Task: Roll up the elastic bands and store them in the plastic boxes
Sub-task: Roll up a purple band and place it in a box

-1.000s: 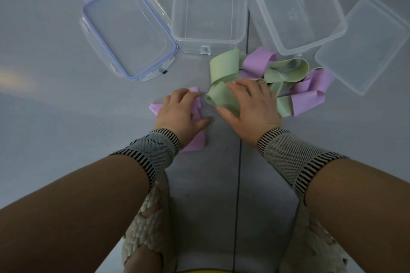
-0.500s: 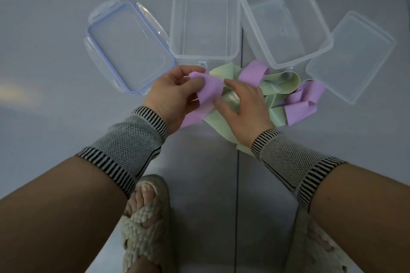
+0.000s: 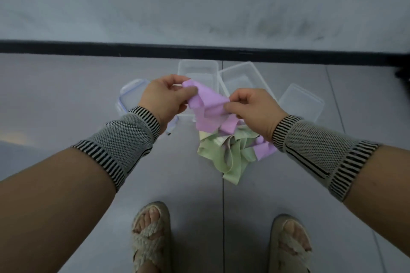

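Observation:
A purple elastic band (image 3: 208, 108) hangs in the air between my two hands, its loose end drooping down. My left hand (image 3: 164, 99) pinches its upper left corner. My right hand (image 3: 255, 111) pinches its right edge. Below them a pile of green and purple bands (image 3: 230, 153) lies on the grey floor. Two clear plastic boxes stand behind: the left box (image 3: 199, 68) and the right box (image 3: 241, 75), both without lids and partly hidden by my hands.
A blue-rimmed lid (image 3: 131, 95) lies left of the boxes, a clear lid (image 3: 301, 104) to their right. A black skirting strip (image 3: 199, 51) runs along the wall behind. My sandalled feet (image 3: 150, 237) stand below the pile.
Both hands have lifted the purple band off the floor and away from the pile. The view has pulled back and up, so the boxes look smaller and the wall shows.

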`<state>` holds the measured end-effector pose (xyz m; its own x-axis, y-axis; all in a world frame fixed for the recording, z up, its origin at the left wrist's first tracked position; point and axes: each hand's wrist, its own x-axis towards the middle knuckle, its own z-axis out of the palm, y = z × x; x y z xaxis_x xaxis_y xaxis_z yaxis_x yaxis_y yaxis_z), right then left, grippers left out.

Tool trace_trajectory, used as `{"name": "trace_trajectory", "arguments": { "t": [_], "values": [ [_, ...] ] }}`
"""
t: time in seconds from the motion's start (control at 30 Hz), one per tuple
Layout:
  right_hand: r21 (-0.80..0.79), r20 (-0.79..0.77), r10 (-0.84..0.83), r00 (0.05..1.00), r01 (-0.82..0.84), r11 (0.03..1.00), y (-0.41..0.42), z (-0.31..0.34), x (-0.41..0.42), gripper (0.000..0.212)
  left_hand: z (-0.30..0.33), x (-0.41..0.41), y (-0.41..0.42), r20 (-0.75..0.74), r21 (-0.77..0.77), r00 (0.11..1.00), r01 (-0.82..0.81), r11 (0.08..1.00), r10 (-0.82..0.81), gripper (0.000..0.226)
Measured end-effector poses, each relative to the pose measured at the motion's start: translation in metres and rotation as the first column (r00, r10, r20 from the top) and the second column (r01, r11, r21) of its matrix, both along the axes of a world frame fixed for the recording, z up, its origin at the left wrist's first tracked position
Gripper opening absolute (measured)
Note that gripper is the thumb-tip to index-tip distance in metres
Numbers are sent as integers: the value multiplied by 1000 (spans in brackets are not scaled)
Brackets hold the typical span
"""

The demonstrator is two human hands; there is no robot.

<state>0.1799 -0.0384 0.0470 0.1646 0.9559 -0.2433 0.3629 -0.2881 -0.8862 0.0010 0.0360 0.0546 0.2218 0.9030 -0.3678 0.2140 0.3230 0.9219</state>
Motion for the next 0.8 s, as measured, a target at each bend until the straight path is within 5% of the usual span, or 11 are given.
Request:
{"name": "trace_trajectory", "arguments": {
  "t": [0.23, 0.5, 0.6, 0.8],
  "values": [
    [24, -230, -249, 941, 261, 965, -32, 94, 3, 28, 96, -6, -35, 58, 43, 997, -55, 998, 53, 10],
    [141, -131, -255, 958, 272, 952, -103, 179, -9, 7, 181, -12, -101, 163, 112, 986, -56, 992, 37, 11],
    [148, -50, -268, 962, 272, 951, -128, 185, -19, 27, 193, -6, -129, 132, 143, 991, -20, 989, 1, 10],
    [120, -125, -237, 964, 251, 960, -162, 171, -42, 28, 184, -8, -160, 67, 160, 997, 19, 987, -31, 11]
  ]
}}
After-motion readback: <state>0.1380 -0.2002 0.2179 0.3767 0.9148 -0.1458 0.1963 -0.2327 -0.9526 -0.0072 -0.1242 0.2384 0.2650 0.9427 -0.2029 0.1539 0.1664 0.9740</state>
